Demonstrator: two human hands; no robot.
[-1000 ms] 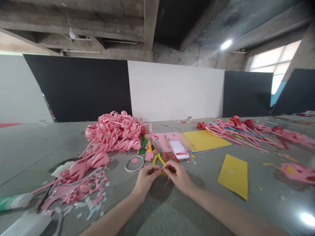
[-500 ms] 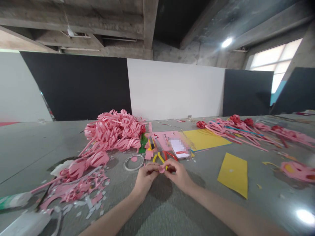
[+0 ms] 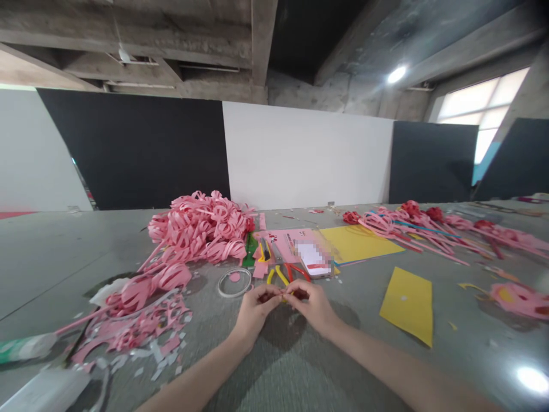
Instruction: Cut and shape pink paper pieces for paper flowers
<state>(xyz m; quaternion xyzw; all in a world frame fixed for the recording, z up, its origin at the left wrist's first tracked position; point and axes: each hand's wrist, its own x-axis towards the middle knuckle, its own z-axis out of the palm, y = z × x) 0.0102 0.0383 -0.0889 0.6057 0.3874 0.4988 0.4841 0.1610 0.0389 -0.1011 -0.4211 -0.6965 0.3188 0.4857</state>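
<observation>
In front of the curved yellow tool handles [image 3: 282, 276], your left hand [image 3: 255, 306] and right hand [image 3: 314, 305] meet, each grip pinched on a tiny pink piece [image 3: 282, 292], mostly hidden between fingertips, likely to steady it from both sides.

One left hand [image 3: 253, 312], one right hand [image 3: 314, 309], one phone [image 3: 309, 255], one white ring [image 3: 232, 295], two yellow sheets [image 3: 407, 309]
</observation>
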